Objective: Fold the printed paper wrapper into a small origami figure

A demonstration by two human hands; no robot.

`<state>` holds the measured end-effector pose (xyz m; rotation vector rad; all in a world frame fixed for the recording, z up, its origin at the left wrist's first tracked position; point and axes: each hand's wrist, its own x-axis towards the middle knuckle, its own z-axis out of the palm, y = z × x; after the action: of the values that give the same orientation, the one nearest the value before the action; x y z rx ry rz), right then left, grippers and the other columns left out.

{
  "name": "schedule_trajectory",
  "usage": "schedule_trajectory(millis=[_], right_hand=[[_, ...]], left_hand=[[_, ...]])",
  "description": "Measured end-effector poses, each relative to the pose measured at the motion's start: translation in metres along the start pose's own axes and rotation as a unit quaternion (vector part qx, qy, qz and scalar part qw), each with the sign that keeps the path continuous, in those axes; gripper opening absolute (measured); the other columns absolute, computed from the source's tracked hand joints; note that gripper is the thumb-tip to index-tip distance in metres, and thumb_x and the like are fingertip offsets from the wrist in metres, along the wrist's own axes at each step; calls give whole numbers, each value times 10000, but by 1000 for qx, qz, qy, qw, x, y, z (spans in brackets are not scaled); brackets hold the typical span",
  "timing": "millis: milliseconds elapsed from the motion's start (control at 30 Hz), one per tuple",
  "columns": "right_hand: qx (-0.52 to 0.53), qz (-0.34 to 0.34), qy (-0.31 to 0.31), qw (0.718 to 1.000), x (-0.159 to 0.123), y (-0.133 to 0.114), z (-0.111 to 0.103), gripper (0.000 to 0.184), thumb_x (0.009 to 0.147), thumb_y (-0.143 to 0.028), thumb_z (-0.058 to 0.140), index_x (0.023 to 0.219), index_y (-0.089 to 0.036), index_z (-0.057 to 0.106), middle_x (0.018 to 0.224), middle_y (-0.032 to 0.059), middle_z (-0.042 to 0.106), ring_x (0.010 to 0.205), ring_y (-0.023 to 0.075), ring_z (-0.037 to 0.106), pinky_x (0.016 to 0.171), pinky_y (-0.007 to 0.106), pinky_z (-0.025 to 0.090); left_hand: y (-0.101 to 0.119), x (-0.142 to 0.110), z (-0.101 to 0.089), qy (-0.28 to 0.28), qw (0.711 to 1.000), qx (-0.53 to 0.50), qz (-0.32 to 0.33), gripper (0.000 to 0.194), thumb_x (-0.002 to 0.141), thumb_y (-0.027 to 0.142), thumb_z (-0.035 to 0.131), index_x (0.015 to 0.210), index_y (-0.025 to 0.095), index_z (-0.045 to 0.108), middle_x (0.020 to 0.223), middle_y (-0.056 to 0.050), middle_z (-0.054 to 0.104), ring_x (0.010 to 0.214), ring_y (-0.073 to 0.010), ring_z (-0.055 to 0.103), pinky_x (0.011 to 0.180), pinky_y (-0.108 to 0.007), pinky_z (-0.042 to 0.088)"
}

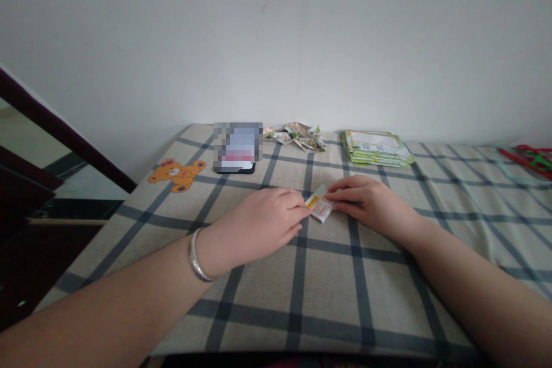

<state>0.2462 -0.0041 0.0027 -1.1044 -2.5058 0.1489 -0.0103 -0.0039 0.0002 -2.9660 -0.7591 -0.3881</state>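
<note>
A: Where does the small folded paper (pixel 320 209) lie?

B: Flat on the checked, cloth-covered surface (pixel 328 299), right between the two hands. It is white with a yellow patch and reddish print, and sits tilted, its far end leaning toward 1 o'clock. Take it as the hub of the clock, with 12 at the wall (pixel 302 40).

A: And the left hand (pixel 267 219)?

B: At 9 o'clock, palm down, fingers bent and close together, the foremost tip touching the paper's left edge. Whether it is clamped on the paper, one cannot tell. A silver bracelet (pixel 199 256) circles that wrist.

A: The right hand (pixel 371 205)?

B: At 3 o'clock, its fingers reaching over the paper's right part, the thumb close beside that edge. They are in contact, but a firm pinch cannot be made out either.

A: What else is around them?

B: A phone (pixel 237 146) at 10, blurred into blocks. Between 11 and 12, just beside the phone, a loose heap of folded printed pieces (pixel 297 137). Toward 2, a stack of green-and-white leaflets (pixel 377 149), its edges a little uneven.

A: Farther out?

B: A flat orange bear figure (pixel 176 176) just past 9, near the phone, and some red and green items (pixel 532 161) just short of 3, too blurred to name.
</note>
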Motion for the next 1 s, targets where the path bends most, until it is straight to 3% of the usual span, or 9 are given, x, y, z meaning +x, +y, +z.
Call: schedule_trajectory(millis=[400, 600, 1000], right_hand=[[-52, -21, -9, 998, 0, -6, -1, 230, 915, -193, 550, 1063, -218, 725, 1075, 81, 706, 936, 191, 663, 828, 321, 543], [-83, -34, -19, 996, 1, -10, -6, 241, 933, -231, 533, 1106, -223, 701, 1070, 77, 703, 927, 206, 638, 811, 340, 529], [-41, -115, -46, 991, 3, -24, -6, 268, 979, -251, 446, 1008, -207, 709, 1030, 56, 705, 939, 181, 625, 807, 311, 500]], left_hand=[[2, -1, -1, 0, 1000, -5, -9, 331, 887, 238, 573, 1215, 197, 581, 1153, -67, 623, 1101, -223, 567, 966, -402, 473], [6, 0, -3, -6, 1000, 6, -13, 424, 909, 189, 504, 1329, 249, 500, 1157, -64, 603, 1123, -237, 532, 971, -430, 463], [7, 1, -4, -22, 999, 19, -16, 256, 910, 206, 481, 1136, 169, 594, 1125, -82, 586, 1104, -255, 518, 970, -454, 461]])
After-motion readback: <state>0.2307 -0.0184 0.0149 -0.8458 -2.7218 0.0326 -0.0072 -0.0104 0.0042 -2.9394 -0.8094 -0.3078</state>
